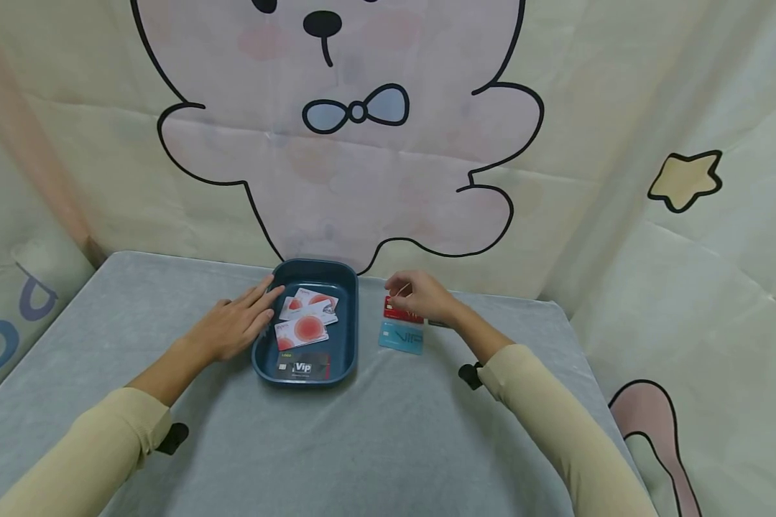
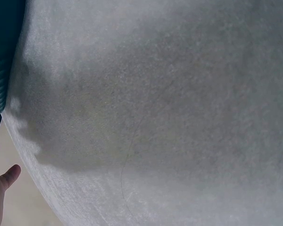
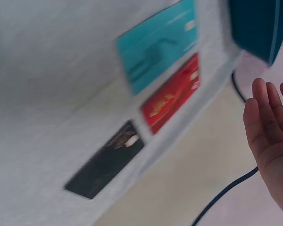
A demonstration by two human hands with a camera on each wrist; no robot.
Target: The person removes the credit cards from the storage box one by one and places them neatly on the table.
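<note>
My left hand [image 1: 236,323] rests with straight fingers on the left rim of a dark blue tray [image 1: 348,323]. Inside the tray lie several white cards with red circles [image 1: 302,332], overlapping, and a black Vip card [image 1: 304,367] at the near end. My right hand [image 1: 422,296] is over a red card [image 3: 172,94] right of the tray; its fingers look loosely bent, and no card shows in them in the right wrist view. A light blue VIP card [image 1: 401,337] lies just nearer than the red one. A black card [image 3: 106,160] is mostly hidden beneath the hand in the head view.
A grey cloth [image 1: 375,445] covers the table, whose far edge meets a pale curtain [image 1: 595,237] with a cartoon bear print. Dark straps [image 1: 172,438] show below both sleeves.
</note>
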